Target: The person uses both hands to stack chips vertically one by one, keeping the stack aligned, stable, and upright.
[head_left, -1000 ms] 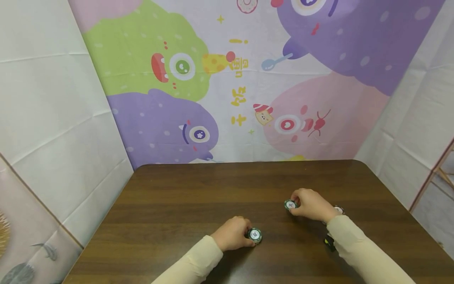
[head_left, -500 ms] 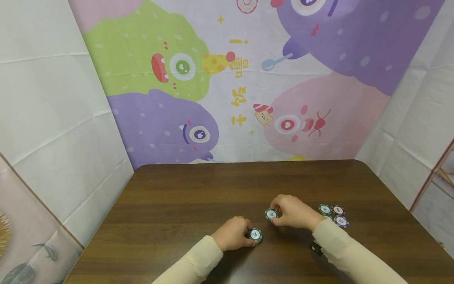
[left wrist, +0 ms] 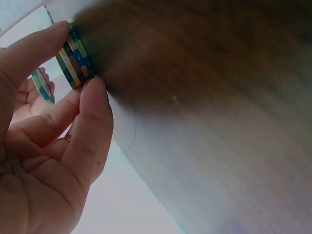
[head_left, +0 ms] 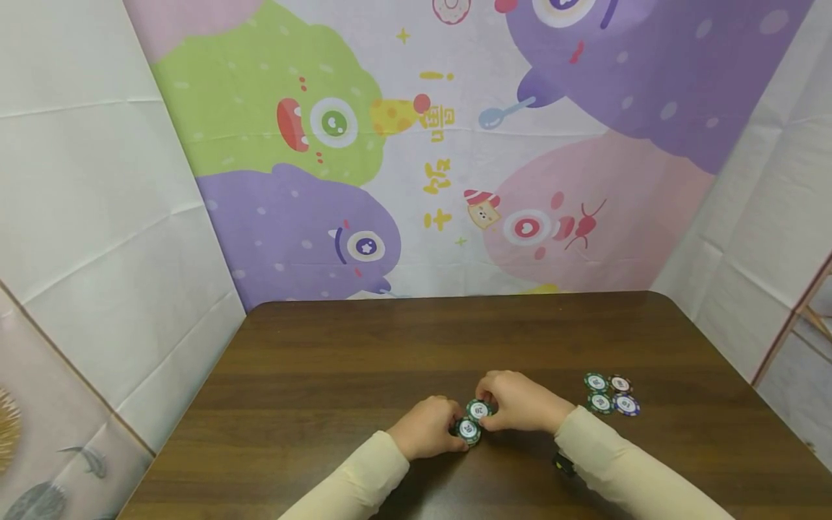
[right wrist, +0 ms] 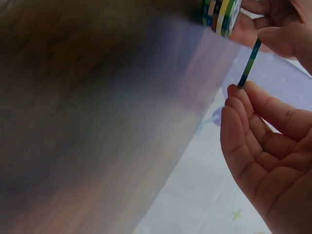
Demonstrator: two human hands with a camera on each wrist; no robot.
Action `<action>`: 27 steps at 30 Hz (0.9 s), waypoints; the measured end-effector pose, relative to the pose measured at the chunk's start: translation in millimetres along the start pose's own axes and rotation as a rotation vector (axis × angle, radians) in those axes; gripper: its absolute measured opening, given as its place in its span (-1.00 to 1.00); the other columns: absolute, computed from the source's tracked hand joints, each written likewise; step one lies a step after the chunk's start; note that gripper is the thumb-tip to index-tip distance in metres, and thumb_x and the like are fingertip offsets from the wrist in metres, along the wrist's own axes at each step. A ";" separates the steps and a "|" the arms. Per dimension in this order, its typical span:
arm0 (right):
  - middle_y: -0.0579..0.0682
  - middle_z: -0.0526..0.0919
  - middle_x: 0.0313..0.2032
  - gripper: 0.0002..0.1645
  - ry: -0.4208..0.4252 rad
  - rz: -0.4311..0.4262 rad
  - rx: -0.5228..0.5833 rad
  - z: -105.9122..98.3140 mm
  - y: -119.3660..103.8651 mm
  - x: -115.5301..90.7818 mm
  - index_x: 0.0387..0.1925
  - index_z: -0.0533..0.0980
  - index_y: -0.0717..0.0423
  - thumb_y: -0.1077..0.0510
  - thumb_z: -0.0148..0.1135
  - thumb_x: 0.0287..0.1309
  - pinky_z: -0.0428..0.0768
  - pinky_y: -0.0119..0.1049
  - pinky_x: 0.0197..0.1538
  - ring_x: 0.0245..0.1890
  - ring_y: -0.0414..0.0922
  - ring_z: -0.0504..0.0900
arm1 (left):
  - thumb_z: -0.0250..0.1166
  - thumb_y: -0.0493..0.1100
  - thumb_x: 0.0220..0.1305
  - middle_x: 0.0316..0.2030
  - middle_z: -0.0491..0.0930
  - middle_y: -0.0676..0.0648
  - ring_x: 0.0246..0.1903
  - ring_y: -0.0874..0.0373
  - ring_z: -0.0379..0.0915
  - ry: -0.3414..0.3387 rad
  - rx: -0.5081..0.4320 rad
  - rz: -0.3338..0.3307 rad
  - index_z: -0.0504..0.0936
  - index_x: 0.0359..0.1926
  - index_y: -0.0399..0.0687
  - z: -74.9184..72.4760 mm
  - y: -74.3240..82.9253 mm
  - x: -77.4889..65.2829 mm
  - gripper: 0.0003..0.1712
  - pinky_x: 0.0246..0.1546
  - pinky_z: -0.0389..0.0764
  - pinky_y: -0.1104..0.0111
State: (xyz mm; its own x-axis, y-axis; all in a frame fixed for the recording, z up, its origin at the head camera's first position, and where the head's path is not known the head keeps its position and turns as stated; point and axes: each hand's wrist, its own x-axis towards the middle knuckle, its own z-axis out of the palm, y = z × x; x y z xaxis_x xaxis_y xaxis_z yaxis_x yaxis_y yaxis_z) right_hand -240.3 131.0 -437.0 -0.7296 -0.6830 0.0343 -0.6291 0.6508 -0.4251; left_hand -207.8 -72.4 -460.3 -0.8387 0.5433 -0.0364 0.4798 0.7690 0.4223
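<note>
On the brown table, my left hand [head_left: 425, 427] grips a short stack of poker chips [head_left: 468, 431] between thumb and fingers. The stack's top chip is green with a white centre; green, blue, brown and yellowish edge bands show in the left wrist view. My right hand [head_left: 523, 401] pinches a single green poker chip [head_left: 479, 410], marked 20, by its rim. In the right wrist view this chip [right wrist: 250, 61] is seen edge-on, higher than the table and near the stack [right wrist: 222, 17]. From the head view I cannot tell whether chip and stack touch.
Several loose poker chips [head_left: 600, 402], green, brown and blue, lie flat in a cluster to the right of my right hand. A small black device [head_left: 564, 464] shows under the right sleeve. A cartoon-printed cloth [head_left: 448, 260] hangs behind the table's far edge [head_left: 455, 307].
My right hand has carried the green chip leftward and nearer me, up to the stack. The loose chips at right have come out from behind the right arm. The left hand stays put.
</note>
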 end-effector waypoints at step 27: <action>-0.16 0.56 -0.34 -0.71 -0.073 -0.065 -0.022 16.1 -16.9 5.5 -0.25 0.62 0.12 0.12 0.46 -0.05 0.47 -0.51 -0.33 -0.41 -0.35 0.42 | 0.53 -0.05 0.00 -0.53 0.45 0.16 -0.50 0.36 0.23 -0.015 -0.022 -0.010 0.59 -0.39 -0.03 -1.4 0.6 -1.3 -0.71 -0.49 0.36 0.53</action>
State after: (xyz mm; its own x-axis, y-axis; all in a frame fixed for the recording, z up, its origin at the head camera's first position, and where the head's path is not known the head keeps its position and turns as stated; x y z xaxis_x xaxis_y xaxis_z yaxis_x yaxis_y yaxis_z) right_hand -229.3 110.9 -444.2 -0.6664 -0.7456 -0.0050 -0.6807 0.6112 -0.4038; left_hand -206.8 -73.2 -458.8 -0.8394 0.5408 -0.0541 0.4658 0.7670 0.4412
